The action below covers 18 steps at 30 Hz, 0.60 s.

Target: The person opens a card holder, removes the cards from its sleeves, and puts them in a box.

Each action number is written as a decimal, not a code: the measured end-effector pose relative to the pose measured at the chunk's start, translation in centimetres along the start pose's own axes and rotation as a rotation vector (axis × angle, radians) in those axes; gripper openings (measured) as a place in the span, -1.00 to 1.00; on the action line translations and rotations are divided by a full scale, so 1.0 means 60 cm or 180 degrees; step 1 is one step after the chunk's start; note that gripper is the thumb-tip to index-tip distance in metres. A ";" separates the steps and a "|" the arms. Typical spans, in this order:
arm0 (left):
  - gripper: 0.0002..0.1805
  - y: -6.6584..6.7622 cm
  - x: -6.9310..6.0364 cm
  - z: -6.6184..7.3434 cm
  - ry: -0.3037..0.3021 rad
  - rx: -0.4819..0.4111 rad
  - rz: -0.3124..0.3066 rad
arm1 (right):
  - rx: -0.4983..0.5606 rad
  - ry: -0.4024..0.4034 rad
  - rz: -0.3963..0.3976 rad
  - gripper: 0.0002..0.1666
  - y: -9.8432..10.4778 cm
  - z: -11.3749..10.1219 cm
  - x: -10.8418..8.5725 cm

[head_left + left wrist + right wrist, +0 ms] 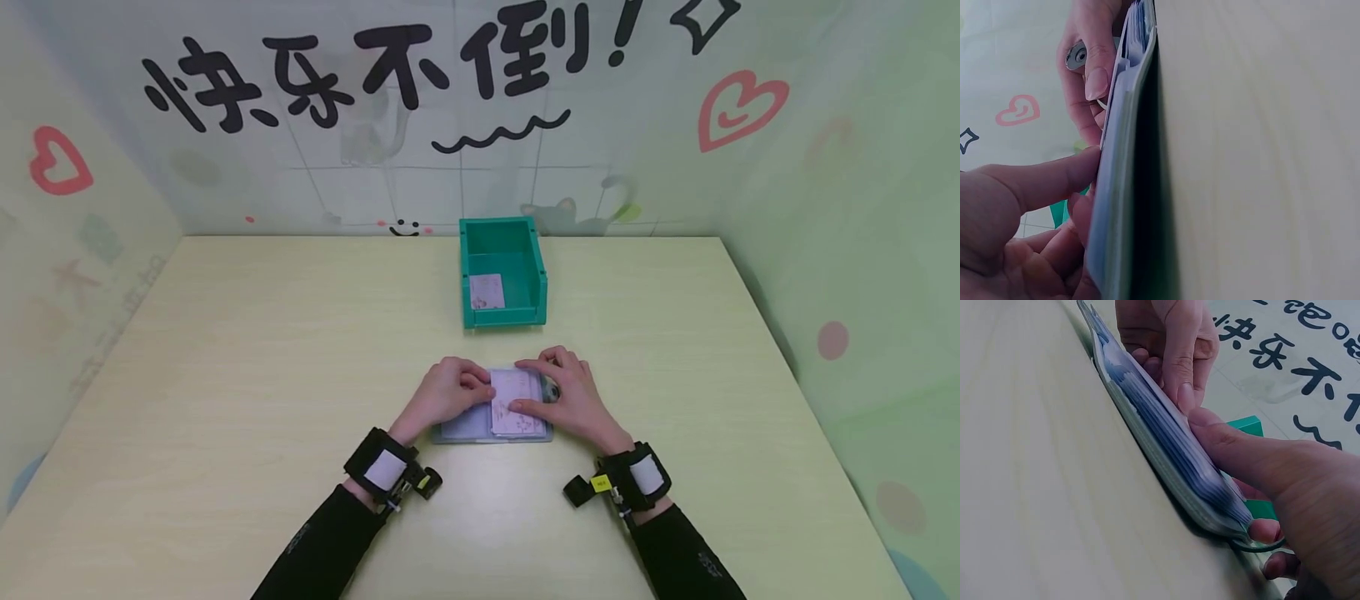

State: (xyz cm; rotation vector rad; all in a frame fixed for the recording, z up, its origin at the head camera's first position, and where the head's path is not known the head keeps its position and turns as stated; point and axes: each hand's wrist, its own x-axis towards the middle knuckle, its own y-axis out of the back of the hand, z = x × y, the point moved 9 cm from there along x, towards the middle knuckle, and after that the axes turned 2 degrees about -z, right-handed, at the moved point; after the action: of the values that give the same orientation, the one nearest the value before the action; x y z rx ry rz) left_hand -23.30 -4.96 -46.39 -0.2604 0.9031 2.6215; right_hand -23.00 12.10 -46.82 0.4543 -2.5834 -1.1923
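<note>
A small card album (467,427) with a pale blue-purple left page lies opened on the table. On its right side lies a light purple card (517,392) with small printed drawings. My left hand (450,392) pinches near the card's left edge with thumb and finger, its other fingers curled. With the thumb on the card and the fingers around the right edge, my right hand (573,398) holds the album's right side. A stack of pages (1166,447) shows edge-on in the right wrist view. Beside the right hand, a round metal snap (1077,55) shows in the left wrist view.
Behind the album stands a green open-fronted bin (504,317). Another light purple card (487,291) lies inside it, at the left. The pale wooden table (262,350) reaches back to a printed backdrop (637,125), with side panels left and right.
</note>
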 end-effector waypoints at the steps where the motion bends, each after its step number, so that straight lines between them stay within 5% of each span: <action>1: -0.77 0.000 0.000 0.000 0.0003 0.0001 -0.0001 | 0.0000 -0.0001 -0.0001 -0.32 0.000 0.000 0.000; 18: -0.68 -0.003 0.001 0.000 0.0043 -0.0057 -0.0147 | 0.0034 -0.0003 -0.0031 -0.31 0.001 -0.002 -0.001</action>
State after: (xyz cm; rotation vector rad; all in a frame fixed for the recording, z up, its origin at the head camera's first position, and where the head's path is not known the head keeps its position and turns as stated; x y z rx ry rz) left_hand -23.26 -4.84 -46.52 -0.3003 0.8682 2.5893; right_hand -22.94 12.09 -46.71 0.4691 -2.5924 -1.1829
